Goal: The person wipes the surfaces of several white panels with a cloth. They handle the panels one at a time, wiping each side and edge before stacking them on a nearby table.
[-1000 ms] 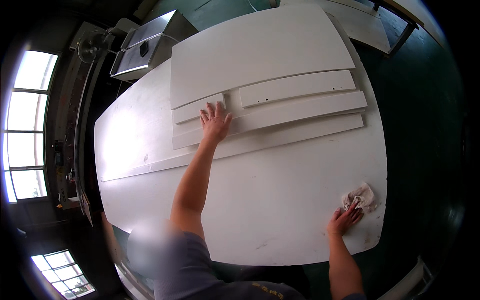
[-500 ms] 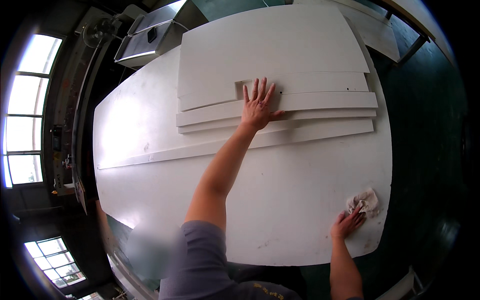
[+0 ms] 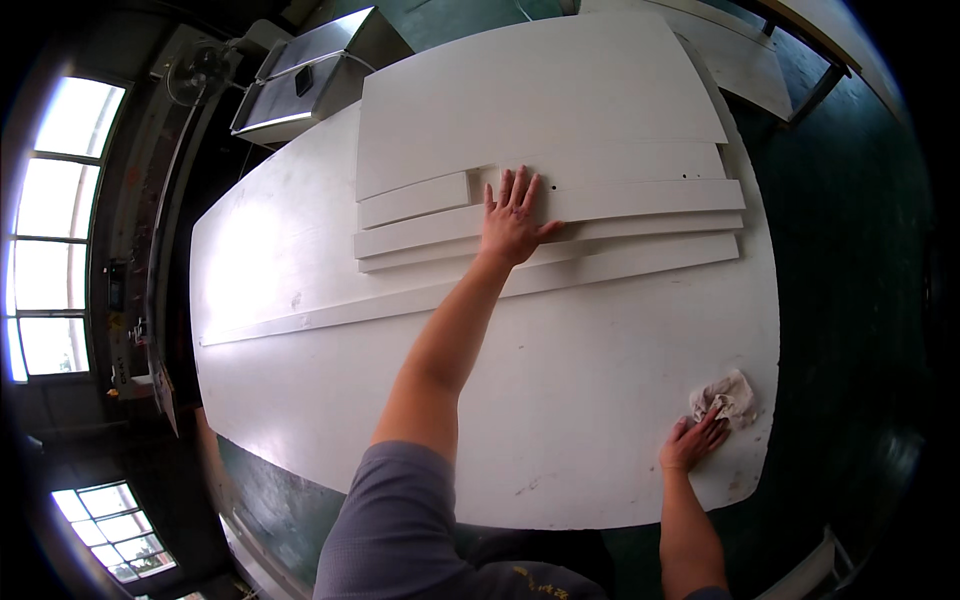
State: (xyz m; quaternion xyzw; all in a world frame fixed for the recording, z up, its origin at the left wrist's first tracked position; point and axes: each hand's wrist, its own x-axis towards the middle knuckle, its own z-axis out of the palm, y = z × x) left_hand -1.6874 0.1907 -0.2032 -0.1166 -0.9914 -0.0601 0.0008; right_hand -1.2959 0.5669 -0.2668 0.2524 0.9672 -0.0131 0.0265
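My left hand [image 3: 514, 222] lies flat with its fingers spread across a stack of white strips. Its palm is over a long white strip [image 3: 640, 200], and its fingertips reach a wider strip with small dark holes [image 3: 620, 172]. A short white piece [image 3: 413, 202] sits to the left of the fingers. Another long strip [image 3: 400, 300] slants under my left wrist. Near the table's right front corner, my right hand [image 3: 695, 443] rests with stretched fingers, their tips touching a crumpled whitish cloth [image 3: 732, 394]. Part of the cloth's lower edge is hidden by those fingers.
A large white panel [image 3: 530, 90] lies beyond the strips on a wide white table [image 3: 580, 420] with smudges. Past its far left edge stands a metal box [image 3: 310, 85], beside a fan [image 3: 197, 72]. Green floor [image 3: 840, 300] borders the right side.
The view has shifted slightly. My left fingertips sit a little lower against the strips, and the short piece's upper edge shows more distinctly. My right hand stays at the cloth.
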